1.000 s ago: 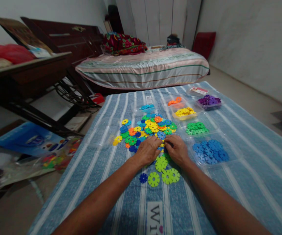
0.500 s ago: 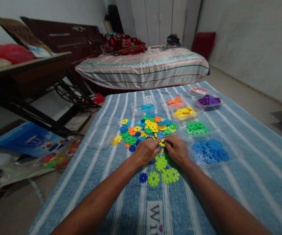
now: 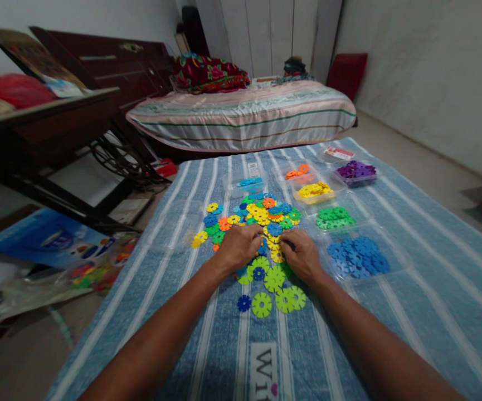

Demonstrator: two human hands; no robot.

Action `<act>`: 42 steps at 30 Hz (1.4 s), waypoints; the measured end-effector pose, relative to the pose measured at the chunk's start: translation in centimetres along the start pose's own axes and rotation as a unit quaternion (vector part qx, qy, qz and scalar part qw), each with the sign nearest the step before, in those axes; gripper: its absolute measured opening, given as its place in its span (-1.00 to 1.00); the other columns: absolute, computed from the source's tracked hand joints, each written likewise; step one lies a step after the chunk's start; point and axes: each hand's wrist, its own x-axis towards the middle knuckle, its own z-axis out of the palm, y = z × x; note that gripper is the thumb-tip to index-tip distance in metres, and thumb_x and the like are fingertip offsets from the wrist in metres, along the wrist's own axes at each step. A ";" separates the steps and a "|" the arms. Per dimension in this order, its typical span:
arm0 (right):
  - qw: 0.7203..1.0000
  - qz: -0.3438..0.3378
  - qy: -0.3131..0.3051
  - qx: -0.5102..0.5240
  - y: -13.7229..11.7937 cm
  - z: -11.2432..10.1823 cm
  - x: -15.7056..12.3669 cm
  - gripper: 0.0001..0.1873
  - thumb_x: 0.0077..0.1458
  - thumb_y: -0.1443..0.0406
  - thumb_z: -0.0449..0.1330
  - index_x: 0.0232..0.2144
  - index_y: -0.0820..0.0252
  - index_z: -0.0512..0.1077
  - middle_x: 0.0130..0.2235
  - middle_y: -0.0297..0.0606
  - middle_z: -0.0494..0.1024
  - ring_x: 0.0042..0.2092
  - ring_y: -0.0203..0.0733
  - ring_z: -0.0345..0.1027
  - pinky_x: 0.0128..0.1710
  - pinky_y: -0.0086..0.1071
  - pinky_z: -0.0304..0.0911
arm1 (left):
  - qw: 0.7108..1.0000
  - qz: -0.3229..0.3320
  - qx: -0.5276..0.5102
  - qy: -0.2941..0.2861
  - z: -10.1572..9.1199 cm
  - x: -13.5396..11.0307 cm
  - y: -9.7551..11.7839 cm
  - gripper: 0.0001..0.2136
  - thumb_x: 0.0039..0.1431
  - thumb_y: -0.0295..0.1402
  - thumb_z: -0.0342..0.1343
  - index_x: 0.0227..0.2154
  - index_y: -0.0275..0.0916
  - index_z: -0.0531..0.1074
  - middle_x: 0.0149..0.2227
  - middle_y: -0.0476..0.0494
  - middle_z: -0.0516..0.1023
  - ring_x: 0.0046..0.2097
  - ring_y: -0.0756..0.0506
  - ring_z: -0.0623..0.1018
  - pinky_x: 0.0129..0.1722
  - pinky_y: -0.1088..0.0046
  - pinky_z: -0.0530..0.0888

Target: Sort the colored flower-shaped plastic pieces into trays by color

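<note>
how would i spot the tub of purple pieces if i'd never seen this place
Start from the striped cloth across the foreground. Near its far right corner, look just right of the tub of yellow pieces. The tub of purple pieces sits there, the only one heaped with that colour.

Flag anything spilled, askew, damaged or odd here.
Nothing looks clearly damaged. One mild oddity: at the near end of the loose mixed pile, a small dark blue disc lies beside a larger lime-green disc, its colour standing out where most pieces are lime green.
</note>
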 end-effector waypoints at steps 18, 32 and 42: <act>1.000 0.009 -0.011 -0.006 0.1 0.1 0.1 -0.78 0.08 0.38 0.07 -0.35 0.12 0.52 -0.28 -0.23 0.56 -0.18 -0.12 0.35 -0.12 -0.26 0.23 | 0.997 -0.028 0.047 -0.061 1.1 1.5 2.5 -0.88 0.09 -0.48 0.05 -0.43 -0.24 0.49 -0.41 -0.08 0.53 -0.29 -0.09 0.52 -0.25 0.43 0.41; 1.000 0.009 0.006 -0.001 0.1 0.2 0.0 -0.77 0.08 0.39 0.07 -0.33 0.10 0.52 -0.27 -0.23 0.57 -0.17 -0.11 0.38 -0.10 -0.24 0.27 | 0.978 0.070 0.186 -0.057 3.7 0.1 0.7 -0.82 0.24 -0.44 -0.05 -0.37 -0.24 0.45 -0.27 -0.17 0.45 -0.17 -0.11 0.44 -0.19 0.42 0.41; 1.000 0.015 0.015 0.003 0.0 0.3 0.0 -0.71 0.08 0.43 0.02 -0.27 0.12 0.51 -0.25 -0.22 0.56 -0.15 -0.12 0.38 -0.09 -0.25 0.27 | 0.981 0.127 0.148 -0.022 1.9 -0.5 0.6 -0.80 0.25 -0.44 -0.07 -0.40 -0.26 0.45 -0.35 -0.15 0.47 -0.24 -0.09 0.45 -0.22 0.42 0.39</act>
